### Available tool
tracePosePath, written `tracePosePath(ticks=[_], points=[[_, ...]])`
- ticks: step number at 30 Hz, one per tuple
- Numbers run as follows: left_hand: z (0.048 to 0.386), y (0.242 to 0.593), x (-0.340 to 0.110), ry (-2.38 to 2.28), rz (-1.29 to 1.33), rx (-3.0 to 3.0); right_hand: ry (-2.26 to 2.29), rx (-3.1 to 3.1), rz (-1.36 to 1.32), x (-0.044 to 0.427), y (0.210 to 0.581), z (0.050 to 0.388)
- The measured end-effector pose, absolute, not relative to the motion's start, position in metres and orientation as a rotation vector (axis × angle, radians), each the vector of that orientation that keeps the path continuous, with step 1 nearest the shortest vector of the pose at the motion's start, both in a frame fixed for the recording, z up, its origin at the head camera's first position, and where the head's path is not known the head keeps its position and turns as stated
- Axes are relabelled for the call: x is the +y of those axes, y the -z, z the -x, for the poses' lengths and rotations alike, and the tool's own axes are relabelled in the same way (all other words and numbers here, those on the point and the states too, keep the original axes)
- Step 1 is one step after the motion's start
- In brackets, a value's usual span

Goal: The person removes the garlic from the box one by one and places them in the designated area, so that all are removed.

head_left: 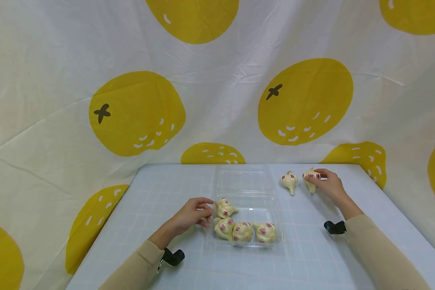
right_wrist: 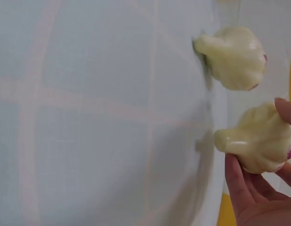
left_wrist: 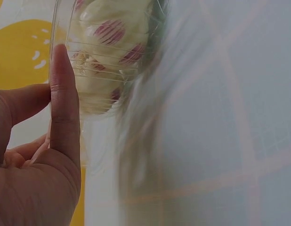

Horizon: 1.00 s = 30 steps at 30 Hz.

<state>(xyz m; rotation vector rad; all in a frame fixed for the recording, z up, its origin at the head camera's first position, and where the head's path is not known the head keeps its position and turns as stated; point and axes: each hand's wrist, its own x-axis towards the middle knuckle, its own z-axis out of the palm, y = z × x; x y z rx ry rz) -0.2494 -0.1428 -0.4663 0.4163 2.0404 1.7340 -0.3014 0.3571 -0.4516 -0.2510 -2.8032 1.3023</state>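
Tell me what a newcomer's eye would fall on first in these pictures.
Probably the big yellow fruit prints on the pale backdrop behind the table. Then the clear container mid-table, with four garlic bulbs in its near half. Toward the table's far right, the right grip holds another bulb, beside a loose one.

We wear long, plain beige sleeves (head_left: 132, 269) reaching to the wrists, the left cuff (head_left: 150, 251) banded, with a small, black, rounded, bent device (head_left: 174, 257) at each wrist; our fingers (left_wrist: 64, 108) are bare.
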Motion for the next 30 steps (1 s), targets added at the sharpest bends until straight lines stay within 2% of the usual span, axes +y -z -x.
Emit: tracePosePath(ticks=[9, 30], points=[[0.25, 0.466, -0.142, -1.726, -0.423, 2.048, -1.271, -2.807, 0.343, 0.358, 0.464, 0.314], [0.249, 0.467, -0.143, -1.727, -0.425, 2.052, -1.245, -2.876, 0.271, 0.359, 0.47, 0.316]])
